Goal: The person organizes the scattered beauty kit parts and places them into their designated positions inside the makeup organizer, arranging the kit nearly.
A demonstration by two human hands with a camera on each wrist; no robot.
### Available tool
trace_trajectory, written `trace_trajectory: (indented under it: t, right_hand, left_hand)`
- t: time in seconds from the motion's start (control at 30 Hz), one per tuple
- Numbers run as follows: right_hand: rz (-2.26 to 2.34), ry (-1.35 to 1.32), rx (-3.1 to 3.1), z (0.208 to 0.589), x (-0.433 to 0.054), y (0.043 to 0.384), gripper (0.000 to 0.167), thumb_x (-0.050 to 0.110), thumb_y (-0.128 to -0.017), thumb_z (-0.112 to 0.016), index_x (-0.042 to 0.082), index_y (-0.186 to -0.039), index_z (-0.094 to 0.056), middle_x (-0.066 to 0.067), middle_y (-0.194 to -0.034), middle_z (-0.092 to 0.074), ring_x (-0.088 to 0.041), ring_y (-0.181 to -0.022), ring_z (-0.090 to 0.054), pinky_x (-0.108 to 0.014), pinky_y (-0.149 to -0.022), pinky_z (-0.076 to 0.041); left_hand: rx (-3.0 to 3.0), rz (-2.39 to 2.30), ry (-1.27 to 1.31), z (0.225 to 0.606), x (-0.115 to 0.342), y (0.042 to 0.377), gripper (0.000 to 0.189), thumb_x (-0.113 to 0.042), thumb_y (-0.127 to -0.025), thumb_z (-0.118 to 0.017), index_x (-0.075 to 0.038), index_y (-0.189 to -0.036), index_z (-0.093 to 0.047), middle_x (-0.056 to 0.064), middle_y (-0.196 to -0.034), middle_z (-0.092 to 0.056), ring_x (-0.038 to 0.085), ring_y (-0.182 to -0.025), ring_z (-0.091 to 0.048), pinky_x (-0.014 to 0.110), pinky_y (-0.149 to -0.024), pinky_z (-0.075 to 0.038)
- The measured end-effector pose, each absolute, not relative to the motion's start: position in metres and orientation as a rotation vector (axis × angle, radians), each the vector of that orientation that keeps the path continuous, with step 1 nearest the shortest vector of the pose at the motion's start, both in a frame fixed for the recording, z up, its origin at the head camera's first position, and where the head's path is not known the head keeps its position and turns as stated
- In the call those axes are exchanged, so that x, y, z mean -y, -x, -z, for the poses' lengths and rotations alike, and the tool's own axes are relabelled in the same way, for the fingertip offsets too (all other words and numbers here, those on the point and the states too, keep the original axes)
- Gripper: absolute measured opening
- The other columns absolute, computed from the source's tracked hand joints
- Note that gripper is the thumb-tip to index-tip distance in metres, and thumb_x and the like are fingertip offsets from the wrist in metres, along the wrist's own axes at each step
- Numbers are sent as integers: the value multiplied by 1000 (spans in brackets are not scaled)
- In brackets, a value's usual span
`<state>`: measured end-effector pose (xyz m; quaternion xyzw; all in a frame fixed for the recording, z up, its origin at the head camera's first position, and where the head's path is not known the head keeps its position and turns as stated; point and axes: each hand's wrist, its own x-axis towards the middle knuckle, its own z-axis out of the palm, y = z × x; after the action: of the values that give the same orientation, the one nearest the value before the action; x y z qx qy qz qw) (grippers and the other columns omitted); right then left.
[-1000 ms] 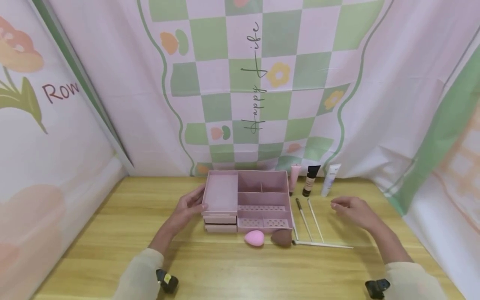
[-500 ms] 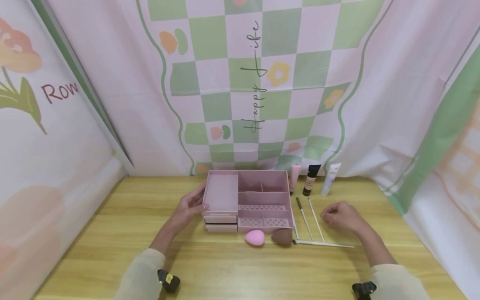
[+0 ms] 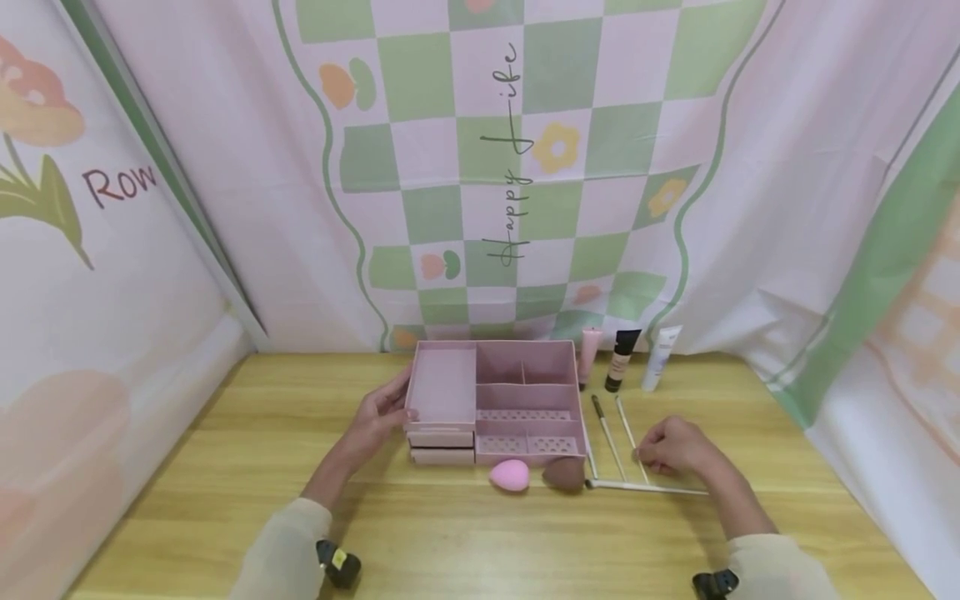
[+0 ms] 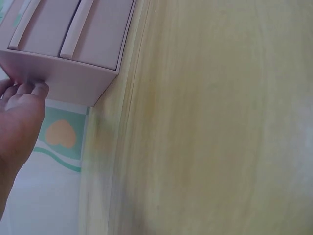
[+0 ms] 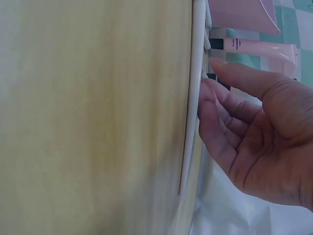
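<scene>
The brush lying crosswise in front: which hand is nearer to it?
Right: the right hand is just beyond the crosswise brush; the left hand is farther off, at the left side of the pink organizer.

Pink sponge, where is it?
In the head view, the pink sponge lies on the table in front of the organizer, left of the brown sponge.

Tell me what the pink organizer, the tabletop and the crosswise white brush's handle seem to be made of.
Pink organizer: likely moulded plastic, satin to matte, judging by its smooth, even colour.
Tabletop: wood or wood-look laminate with a soft sheen; streaky grain shows, but not whether it is solid.
White brush's handle: plastic or painted wood, smooth and slightly glossy; cannot tell which.
</scene>
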<state>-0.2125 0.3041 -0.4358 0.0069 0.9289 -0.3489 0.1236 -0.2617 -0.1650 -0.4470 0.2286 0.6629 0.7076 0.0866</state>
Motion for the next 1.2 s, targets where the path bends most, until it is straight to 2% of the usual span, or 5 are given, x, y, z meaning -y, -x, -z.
trace_trajectory:
  t: [0.17,0.47,0.67,1.0,1.2]
  right_hand:
    - [961,-50,-2732,435,-301,213,11,8,-84,-74,-2,-80,-72,-2,-63,-67,-12,-59,-59,-22,-55,-54]
    - [953,-74,-2706,432,-298,214,7,0,-81,-69,-4,-77,-71,-4,-61,-66,-11,-55,-57,-22,-54,-54]
    - [881,-105,-2737,431,-294,219,8,2,-71,-66,4,-63,-68,-1,-52,-62,-9,-48,-52,-20,-51,-46]
    - [813,-185,-2786,436,-291,221,18,14,-76,-73,7,-60,-68,0,-51,-63,-9,-46,-50,-22,-50,-44]
    - [761,-187,-2822,437,-287,221,19,16,-73,-73,9,-57,-64,0,-50,-60,-10,-45,-50,-21,-48,-44]
  left_hand:
    - [-1984,-2118,-677,449,164,261,78,7,-90,-55,8,-158,-16,26,-168,-13,43,-155,-18,14,-114,-41]
    - [-1996,-2108,-660,447,162,260,79,3,-90,-56,6,-158,-18,23,-169,-13,40,-157,-17,16,-116,-37]
    - [-1964,-2140,-659,447,164,260,78,6,-90,-54,8,-158,-16,24,-169,-11,40,-157,-13,11,-114,-38]
    - [-1919,-2167,-640,446,164,260,79,8,-89,-54,8,-158,-16,23,-170,-10,40,-157,-12,13,-114,-39]
    - [-1893,-2173,-656,447,164,260,79,10,-89,-53,10,-157,-13,25,-169,-7,43,-157,-9,15,-113,-41]
